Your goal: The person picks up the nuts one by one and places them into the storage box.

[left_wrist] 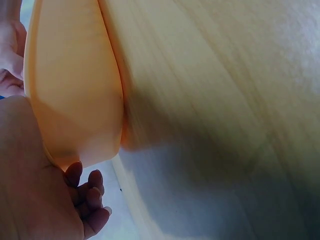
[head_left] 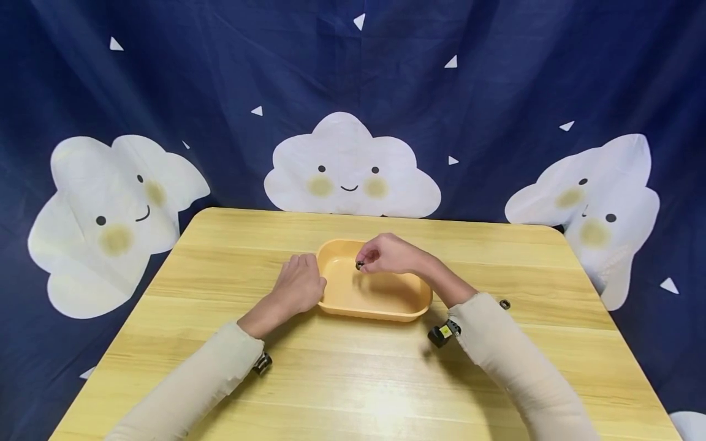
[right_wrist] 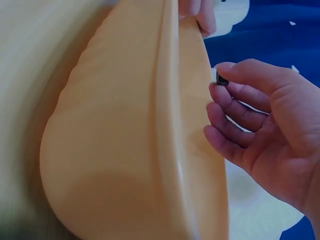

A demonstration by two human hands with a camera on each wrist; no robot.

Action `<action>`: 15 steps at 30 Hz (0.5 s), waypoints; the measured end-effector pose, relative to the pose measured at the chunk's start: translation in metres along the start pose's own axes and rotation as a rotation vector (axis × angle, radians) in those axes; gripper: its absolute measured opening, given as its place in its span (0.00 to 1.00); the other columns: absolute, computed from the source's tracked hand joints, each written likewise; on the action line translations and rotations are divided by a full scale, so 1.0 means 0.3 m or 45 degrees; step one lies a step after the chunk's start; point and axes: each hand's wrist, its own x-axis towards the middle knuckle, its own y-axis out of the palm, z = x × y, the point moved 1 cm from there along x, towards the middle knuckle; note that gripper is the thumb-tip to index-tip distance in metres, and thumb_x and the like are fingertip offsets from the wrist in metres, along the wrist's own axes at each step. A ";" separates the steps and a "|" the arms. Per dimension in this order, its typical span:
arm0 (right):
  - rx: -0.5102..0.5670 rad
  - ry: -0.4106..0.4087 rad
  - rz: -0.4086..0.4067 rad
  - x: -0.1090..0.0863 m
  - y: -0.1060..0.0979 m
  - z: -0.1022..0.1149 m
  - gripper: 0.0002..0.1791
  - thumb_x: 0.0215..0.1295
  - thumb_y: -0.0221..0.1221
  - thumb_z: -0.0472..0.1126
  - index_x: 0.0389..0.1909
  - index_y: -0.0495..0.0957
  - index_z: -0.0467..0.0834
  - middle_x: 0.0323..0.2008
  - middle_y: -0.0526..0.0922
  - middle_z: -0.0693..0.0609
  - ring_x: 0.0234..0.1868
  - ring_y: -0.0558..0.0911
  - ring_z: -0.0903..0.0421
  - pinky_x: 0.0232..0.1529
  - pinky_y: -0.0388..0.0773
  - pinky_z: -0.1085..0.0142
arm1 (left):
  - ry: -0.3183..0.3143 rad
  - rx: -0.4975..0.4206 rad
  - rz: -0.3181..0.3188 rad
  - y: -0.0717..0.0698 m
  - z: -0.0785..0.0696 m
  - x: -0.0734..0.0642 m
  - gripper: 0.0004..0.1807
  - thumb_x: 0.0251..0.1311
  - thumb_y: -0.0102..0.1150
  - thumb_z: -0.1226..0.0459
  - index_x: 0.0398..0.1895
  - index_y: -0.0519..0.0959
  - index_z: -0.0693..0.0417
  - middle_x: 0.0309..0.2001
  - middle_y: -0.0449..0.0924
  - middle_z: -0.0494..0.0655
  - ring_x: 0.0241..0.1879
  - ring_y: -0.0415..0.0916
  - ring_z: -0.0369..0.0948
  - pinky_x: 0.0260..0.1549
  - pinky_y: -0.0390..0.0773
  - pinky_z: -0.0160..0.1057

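My left hand (head_left: 300,285) grips the left end of a shallow yellow-orange tray (head_left: 369,315), its thumb side at the rim. In the left wrist view, curled fingers (left_wrist: 94,200) show beside the tray's end wall (left_wrist: 75,100). Over the tray's inside, my right hand (head_left: 388,254) pinches a small black nut (head_left: 360,265) between thumb and fingertips. The right wrist view shows that nut (right_wrist: 221,79) at the fingertips, above the rim, with the other fingers loosely bent.
A second small black nut (head_left: 504,304) lies on the wooden table (head_left: 353,380), right of the tray and beside the right sleeve (head_left: 513,355). A dark blue curtain (head_left: 231,55) with white clouds hangs behind the table.
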 end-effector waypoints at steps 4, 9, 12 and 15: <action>-0.031 0.015 0.025 0.029 0.010 -0.003 0.08 0.62 0.68 0.39 0.41 0.88 0.42 0.35 0.90 0.53 0.37 0.84 0.63 0.47 0.82 0.68 | 0.005 0.003 -0.005 0.004 0.000 0.001 0.15 0.68 0.47 0.58 0.43 0.68 0.64 0.37 0.67 0.53 0.39 0.63 0.50 0.41 0.63 0.44; -0.073 0.034 0.096 0.059 0.021 -0.008 0.08 0.64 0.67 0.38 0.42 0.88 0.41 0.37 0.91 0.52 0.39 0.85 0.63 0.47 0.82 0.69 | 0.015 0.007 -0.016 0.003 -0.001 0.000 0.15 0.68 0.48 0.59 0.43 0.69 0.64 0.36 0.67 0.53 0.38 0.63 0.50 0.40 0.63 0.43; -0.096 0.051 0.141 0.076 0.028 -0.011 0.08 0.65 0.66 0.38 0.43 0.88 0.41 0.39 0.91 0.51 0.41 0.86 0.62 0.48 0.82 0.68 | 0.020 0.013 -0.026 0.002 -0.002 0.000 0.15 0.67 0.48 0.59 0.42 0.69 0.65 0.35 0.68 0.53 0.38 0.64 0.49 0.40 0.63 0.44; -0.117 0.065 0.195 0.093 0.040 -0.015 0.08 0.66 0.65 0.37 0.43 0.87 0.42 0.40 0.91 0.51 0.42 0.86 0.61 0.49 0.82 0.68 | 0.018 0.015 -0.030 0.002 -0.001 0.002 0.15 0.67 0.49 0.59 0.42 0.69 0.64 0.35 0.68 0.53 0.38 0.64 0.50 0.40 0.64 0.44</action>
